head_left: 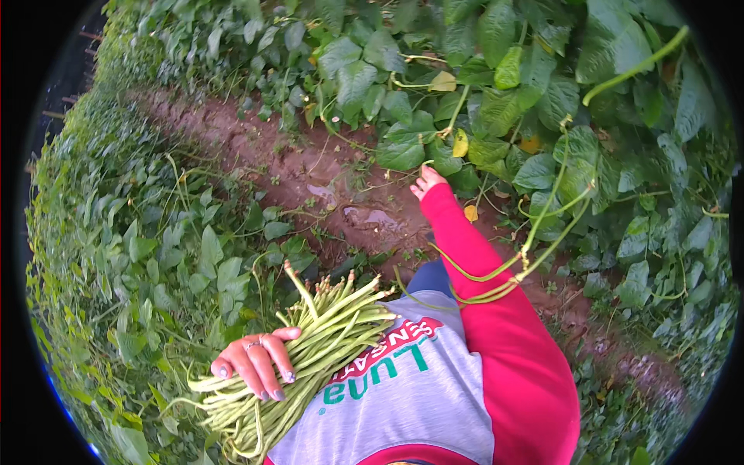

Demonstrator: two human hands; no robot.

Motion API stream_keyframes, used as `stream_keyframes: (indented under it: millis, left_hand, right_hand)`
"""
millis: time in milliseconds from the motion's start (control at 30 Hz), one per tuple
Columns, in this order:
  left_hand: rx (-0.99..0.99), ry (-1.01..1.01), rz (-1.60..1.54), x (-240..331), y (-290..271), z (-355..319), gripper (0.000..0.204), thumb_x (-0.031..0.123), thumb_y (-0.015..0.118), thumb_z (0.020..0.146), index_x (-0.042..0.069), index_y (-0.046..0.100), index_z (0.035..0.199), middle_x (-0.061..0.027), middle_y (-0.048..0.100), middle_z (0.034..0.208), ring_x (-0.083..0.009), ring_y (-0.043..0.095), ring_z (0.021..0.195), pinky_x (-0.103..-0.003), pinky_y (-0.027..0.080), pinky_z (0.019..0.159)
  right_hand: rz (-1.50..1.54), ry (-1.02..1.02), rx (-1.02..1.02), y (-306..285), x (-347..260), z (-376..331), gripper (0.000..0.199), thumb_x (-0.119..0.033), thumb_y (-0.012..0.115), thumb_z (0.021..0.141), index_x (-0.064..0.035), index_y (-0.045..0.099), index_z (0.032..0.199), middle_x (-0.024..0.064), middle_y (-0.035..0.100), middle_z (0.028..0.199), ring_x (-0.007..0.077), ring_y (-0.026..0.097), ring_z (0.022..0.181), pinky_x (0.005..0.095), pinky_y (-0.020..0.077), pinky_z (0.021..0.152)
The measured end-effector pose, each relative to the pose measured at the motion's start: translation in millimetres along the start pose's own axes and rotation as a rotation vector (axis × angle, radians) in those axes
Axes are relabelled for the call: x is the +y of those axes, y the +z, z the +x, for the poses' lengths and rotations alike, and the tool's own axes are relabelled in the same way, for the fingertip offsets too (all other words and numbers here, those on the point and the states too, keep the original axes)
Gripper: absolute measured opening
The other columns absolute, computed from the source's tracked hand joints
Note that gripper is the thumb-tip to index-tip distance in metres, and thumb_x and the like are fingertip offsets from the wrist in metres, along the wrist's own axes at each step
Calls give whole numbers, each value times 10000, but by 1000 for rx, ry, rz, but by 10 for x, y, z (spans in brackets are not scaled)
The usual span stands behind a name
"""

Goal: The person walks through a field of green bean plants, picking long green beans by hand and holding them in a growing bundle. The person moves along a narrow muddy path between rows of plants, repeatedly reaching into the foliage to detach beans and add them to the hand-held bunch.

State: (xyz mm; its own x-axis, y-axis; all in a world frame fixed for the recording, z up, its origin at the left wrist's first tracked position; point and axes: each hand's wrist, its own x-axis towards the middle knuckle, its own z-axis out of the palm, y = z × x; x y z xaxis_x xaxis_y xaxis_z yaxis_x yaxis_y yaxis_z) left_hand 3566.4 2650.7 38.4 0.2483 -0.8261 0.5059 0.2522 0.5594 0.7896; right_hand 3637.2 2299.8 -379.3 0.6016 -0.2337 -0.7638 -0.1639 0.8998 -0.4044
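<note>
red soil path [310,167]; left hand [256,360] clasps slender beans [325,333].

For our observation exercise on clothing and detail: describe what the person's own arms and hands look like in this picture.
The right arm wears a long red sleeve that ends at the wrist; the right hand is bare. The left hand is bare too, with a ring on one finger and pale purple painted nails. The left arm's sleeve is out of view.
</note>
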Motion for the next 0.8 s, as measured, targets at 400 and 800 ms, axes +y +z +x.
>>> stream_keyframes:
  millis: [400,800]
  left_hand:
    - [286,38,6,-18,175,-202,622,345,267,1026,68,688,663,-96,722,765,-241,581,800,-519,135,1190]
    - [271,87,-256,-364,49,291,572,361,302,1024,166,528,536,5,601,619,-163,497,768,-450,214,1131]
  right_hand:
    - [124,-95,10,3,277,17,385,-394,646,939,-19,656,1028,72,722,879,150,643,701,282,489,559]
    - [-326,-938,403,-552,110,-1750,111,-143,633,949,-57,566,971,-1,576,703,97,569,654,275,475,608]
